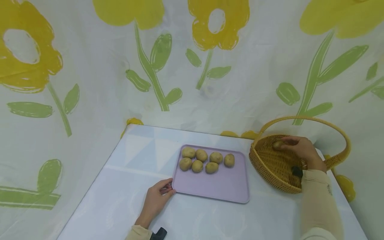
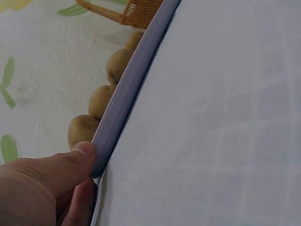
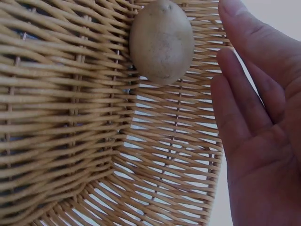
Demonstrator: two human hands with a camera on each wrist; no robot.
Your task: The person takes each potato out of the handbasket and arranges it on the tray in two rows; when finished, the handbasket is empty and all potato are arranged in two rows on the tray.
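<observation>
My left hand (image 1: 156, 198) pinches the near left corner of a lilac tray (image 1: 210, 185), thumb (image 2: 83, 149) on the rim. On the tray's far half lie several potatoes (image 1: 211, 167) in two rows. To the right, my right hand (image 1: 304, 153) reaches into a wicker basket (image 1: 274, 170). One potato (image 3: 162, 42) rests against the woven wall inside. In the right wrist view the right hand (image 3: 258, 136) is beside that potato, its thumb and fingers apart from it with a gap between.
The basket's tall arched handle (image 1: 306, 118) rises over the right forearm. A white and pale blue cloth covers the table (image 1: 132, 186). Behind it hangs a curtain (image 1: 105, 66) printed with yellow flowers, close to the table's far edge.
</observation>
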